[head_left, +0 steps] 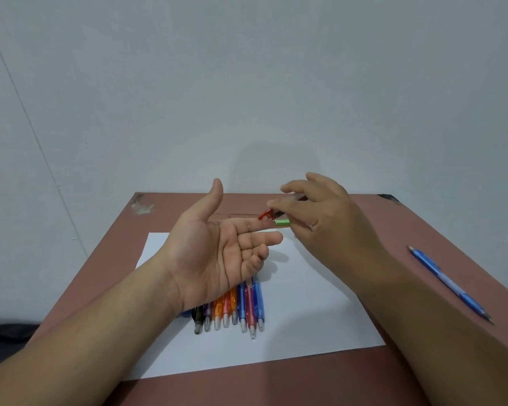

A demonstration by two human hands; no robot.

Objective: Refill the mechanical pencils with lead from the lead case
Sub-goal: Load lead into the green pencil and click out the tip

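No legible text, label, brand, number or sign found on any pencil, the paper, the table or the wall.

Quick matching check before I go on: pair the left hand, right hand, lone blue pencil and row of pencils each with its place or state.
Things:
1. left hand
2. right hand
3. lone blue pencil
4. row of pencils

Places or states:
A. on the white paper
B. palm up, holding nothing
C. on bare table, right of the paper
D. pinching a red pencil and a small green piece

Pairs: 1-B, 2-D, 3-C, 4-A
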